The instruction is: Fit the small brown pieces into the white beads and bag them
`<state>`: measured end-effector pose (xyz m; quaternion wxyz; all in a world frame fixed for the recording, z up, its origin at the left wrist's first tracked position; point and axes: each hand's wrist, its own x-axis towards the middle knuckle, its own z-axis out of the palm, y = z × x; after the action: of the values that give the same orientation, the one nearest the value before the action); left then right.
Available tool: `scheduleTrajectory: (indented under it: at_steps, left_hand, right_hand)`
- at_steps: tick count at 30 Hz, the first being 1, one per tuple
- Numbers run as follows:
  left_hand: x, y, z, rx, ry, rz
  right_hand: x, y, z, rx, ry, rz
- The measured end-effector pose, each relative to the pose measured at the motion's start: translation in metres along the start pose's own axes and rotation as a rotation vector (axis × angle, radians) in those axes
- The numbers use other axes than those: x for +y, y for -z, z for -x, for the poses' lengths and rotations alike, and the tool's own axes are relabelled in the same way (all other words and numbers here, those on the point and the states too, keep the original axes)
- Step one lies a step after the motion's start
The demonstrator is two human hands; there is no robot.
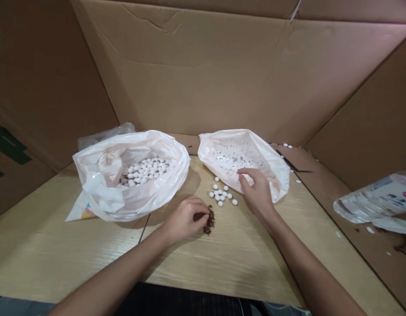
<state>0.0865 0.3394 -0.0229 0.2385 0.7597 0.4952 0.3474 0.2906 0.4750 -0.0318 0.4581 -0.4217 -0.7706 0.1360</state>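
My left hand (187, 219) is closed in a pinch at a small heap of dark brown bits (209, 221) on the table; what sits between the fingertips is too small to make out. My right hand (258, 189) is over the front rim of the right white plastic bag (279, 175), thumb and forefinger apart, with nothing visible in it. Inside that bag lie many small white balls (231, 158). Between my hands, several loose white balls (220, 193) form a cluster on the table, just beyond the brown heap.
Another white plastic bag (166, 193), open and holding white balls with dark gaps (145, 171), stands at left. Cardboard walls (203, 87) enclose the wooden table (222, 263). A clear plastic bottle (377, 197) lies at right. A few stray white balls (287, 145) lie near the back right.
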Motion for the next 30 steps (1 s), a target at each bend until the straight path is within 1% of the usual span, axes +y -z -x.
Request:
scheduleTrajectory:
  at_steps: [1,3,7,11,13,15,20,27,30]
  left_hand:
    - [0.0,0.0,0.0,-0.005,-0.003,0.0]
    - [-0.001,0.0,0.0,-0.009,-0.005,0.005]
    - [-0.003,0.0,0.001,0.002,0.026,0.005]
    - [-0.004,0.002,0.001,0.01,0.047,-0.008]
    - [-0.005,0.002,0.001,0.007,0.049,-0.011]
    - [-0.006,0.002,0.001,0.003,0.054,-0.008]
    - [-0.005,0.002,0.0,-0.009,0.06,-0.002]
    - [-0.005,0.003,0.0,-0.006,0.053,0.013]
    - [-0.005,0.003,0.0,-0.025,0.06,0.0]
  right_hand:
    - [0.006,0.002,-0.002,0.018,-0.019,0.06]
    - [0.014,0.006,-0.005,0.01,-0.061,0.202]
    - [0.016,0.01,-0.007,-0.092,-0.163,0.511]
    - [0.012,0.013,-0.008,-0.216,-0.258,0.655]
    - [0.012,0.013,-0.009,-0.268,-0.287,0.683]
    - [0.013,0.014,-0.01,-0.289,-0.304,0.694]
    - [0.013,0.013,-0.01,-0.281,-0.308,0.707]
    - [0.018,0.011,-0.009,-0.291,-0.256,0.668]
    - [0.021,0.01,-0.007,-0.245,-0.214,0.652]
